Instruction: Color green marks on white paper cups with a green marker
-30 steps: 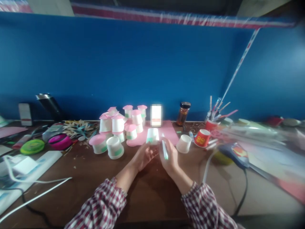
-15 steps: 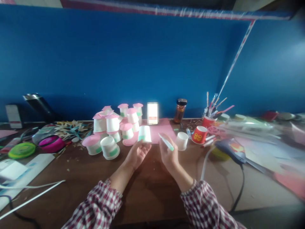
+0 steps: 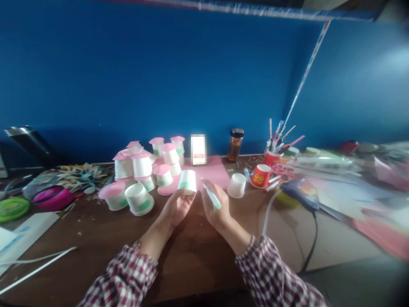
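Observation:
A white paper cup (image 3: 187, 181) with a green patch is upside down in my left hand (image 3: 179, 207), whose fingers grip its lower edge. My right hand (image 3: 216, 209) is closed round a white marker (image 3: 211, 195) with a green end, its tip pointing up and left toward the cup. Tip and cup are apart. Beneath and behind both hands lies pink paper (image 3: 212, 169). Just right of my right hand stands another white cup (image 3: 237, 186), upside down. To the left, white cups (image 3: 142, 166) with pink paper tops stand grouped, several of them stacked.
A red cup (image 3: 260, 175) lies near loose markers, and a red holder (image 3: 273, 158) bears brushes. Behind stands a dark-lidded jar (image 3: 235, 145). A glue gun (image 3: 300, 194) with a cord is at the right. Tape rolls (image 3: 53, 197) and a white cable (image 3: 38, 269) lie left.
The view has turned slightly right, so everything sits further left. My right hand with the marker has come a little closer to the cup, which stays in my left hand.

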A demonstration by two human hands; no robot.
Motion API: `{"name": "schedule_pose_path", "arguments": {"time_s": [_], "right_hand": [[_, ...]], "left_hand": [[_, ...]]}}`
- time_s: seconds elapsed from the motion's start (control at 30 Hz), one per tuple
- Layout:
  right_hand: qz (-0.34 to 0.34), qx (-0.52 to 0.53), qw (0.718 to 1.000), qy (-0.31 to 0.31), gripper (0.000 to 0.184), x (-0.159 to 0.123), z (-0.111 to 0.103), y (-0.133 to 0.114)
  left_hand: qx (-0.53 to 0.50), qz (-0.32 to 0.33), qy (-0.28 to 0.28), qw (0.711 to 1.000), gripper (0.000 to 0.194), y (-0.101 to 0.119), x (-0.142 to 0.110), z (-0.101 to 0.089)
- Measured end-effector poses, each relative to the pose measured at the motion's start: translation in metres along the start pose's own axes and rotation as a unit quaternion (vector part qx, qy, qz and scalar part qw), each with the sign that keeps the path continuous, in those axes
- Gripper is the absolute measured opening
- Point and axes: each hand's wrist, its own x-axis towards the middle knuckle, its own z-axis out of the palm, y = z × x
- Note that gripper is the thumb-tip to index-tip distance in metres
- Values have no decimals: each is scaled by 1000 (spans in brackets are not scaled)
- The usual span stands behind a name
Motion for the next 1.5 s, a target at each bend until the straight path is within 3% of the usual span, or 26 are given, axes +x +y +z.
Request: {"name": "schedule_pose_path", "arguments": {"time_s": [0.3,0.5,0.63,0.77,1.0,1.2,1.37,1.5], "right_hand": [[-6,-5,1000,-2,27,0,0,0],[-8,-6,1000,-15,26,0,0,1],[-8,-5,1000,-20,26,0,0,0],[-4,-8,1000,-23,27,-1,-1,1],[5,-3,999,-33,28,-1,0,3],[4,8,1000,-29,29,0,-1,2],[45,37,998,-16,25,3,-3,1],[117,69,991,-2,25,5,-3,-1]], "left_hand": [[2,-30,51,998,36,3,3,5],[20,-45,47,998,34,1,5,2],[38,-67,18,997,41,1,3,1],[17,-86,27,996,46,1,-1,4],[-3,-46,88,995,35,2,-1,8],[15,-43,89,995,22,1,2,8],[11,-36,103,994,20,2,2,7],[9,-42,127,991,36,0,1,6]]}}
